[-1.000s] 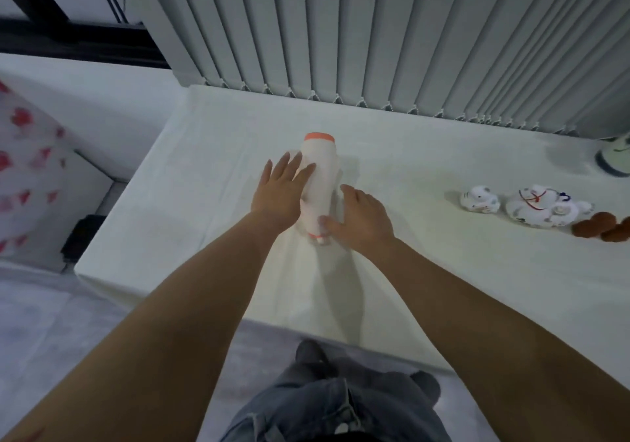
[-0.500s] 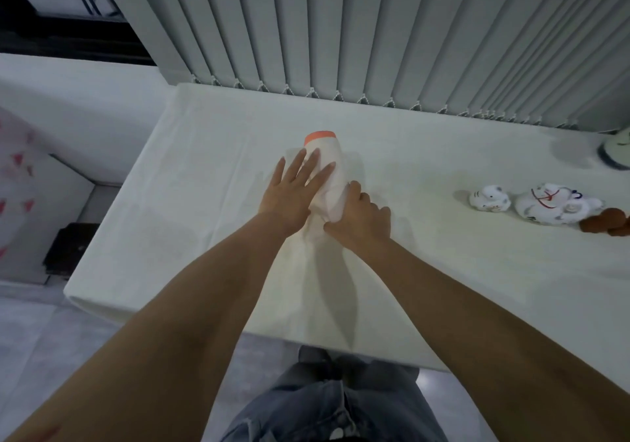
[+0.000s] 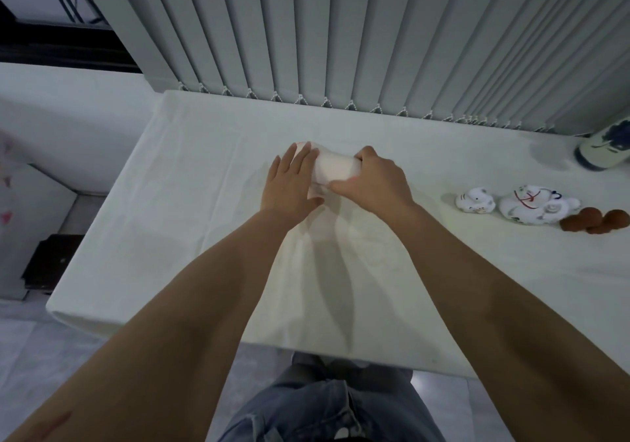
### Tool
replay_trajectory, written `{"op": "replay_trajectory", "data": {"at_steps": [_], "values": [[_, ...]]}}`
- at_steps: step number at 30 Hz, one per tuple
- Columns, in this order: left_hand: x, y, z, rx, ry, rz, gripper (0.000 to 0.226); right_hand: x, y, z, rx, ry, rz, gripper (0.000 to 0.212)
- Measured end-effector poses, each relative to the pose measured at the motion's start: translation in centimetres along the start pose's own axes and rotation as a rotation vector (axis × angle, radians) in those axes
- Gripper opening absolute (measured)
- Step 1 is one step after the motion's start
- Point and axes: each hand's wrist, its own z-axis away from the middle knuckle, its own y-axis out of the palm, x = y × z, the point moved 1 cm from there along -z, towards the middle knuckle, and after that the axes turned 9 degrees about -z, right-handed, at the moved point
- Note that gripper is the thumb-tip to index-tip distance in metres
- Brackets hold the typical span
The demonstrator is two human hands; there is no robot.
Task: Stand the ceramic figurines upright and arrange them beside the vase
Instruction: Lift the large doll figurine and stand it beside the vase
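Observation:
A white vase with an orange rim (image 3: 333, 169) is on the white table (image 3: 191, 223), between both hands. My left hand (image 3: 289, 182) presses flat against its left side, fingers straight. My right hand (image 3: 373, 180) wraps over its right side and top, covering most of it. Two white ceramic figurines lie on their sides at the right: a small one (image 3: 475, 200) and a larger one with red and blue markings (image 3: 535, 205). Brown figurines (image 3: 595, 221) lie just right of them.
A blue-and-white ceramic piece (image 3: 603, 150) stands at the far right, near the grey vertical blinds (image 3: 341, 32) along the table's back edge. The table's left edge drops to the floor, with a dark box (image 3: 47, 264) below.
My right hand has moved up from the vase's base and over its top and right side. The vase's orange rim, plainly seen before, is almost hidden. My left hand stays on its left side.

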Motion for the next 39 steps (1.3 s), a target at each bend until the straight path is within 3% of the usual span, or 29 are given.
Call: {"op": "replay_trajectory", "data": {"at_steps": [8,11,14,21,23,27,31,34,36,39], "values": [[-1.7,-1.4,0.2,-0.247,-0.037,0.287,0.081,1.0,-3.6,-0.4,-0.033,-0.054,0.017,0.059],[-2.9,-2.6,0.5,-0.094,-0.014,0.376,0.085,1.3,-5.3,-0.2,-0.057,-0.038,0.069,0.061],[-3.7,-2.1,0.7,0.061,-0.089,0.483,0.069,1.4,-5.7,0.2,-0.076,-0.009,0.155,0.061],[-4.4,-1.9,1.4,0.163,-0.183,0.79,0.061,0.7,-5.3,0.7,-0.077,-0.015,0.087,0.063],[-4.3,-2.1,1.4,0.17,-0.192,0.796,0.06,0.1,-5.2,0.9,-0.092,0.017,-0.006,0.063],[-4.4,-2.0,1.7,0.176,-0.211,0.848,0.061,-2.0,-5.2,1.3,-0.139,0.135,-0.433,0.057],[-4.4,-1.7,1.7,0.175,-0.218,0.865,0.06,-5.8,-4.4,1.5,-0.016,0.223,-0.545,0.023],[-4.3,-1.7,1.6,0.175,-0.215,0.867,0.061,-7.5,-3.1,2.3,0.247,0.289,-0.454,0.053],[-4.4,-1.7,1.7,0.172,-0.217,0.863,0.062,-7.5,-2.0,3.0,0.373,0.231,-0.405,0.079],[-4.7,-1.6,1.8,0.148,-0.218,0.856,0.066,-6.5,-0.8,3.7,0.358,0.066,-0.403,0.084]]}}
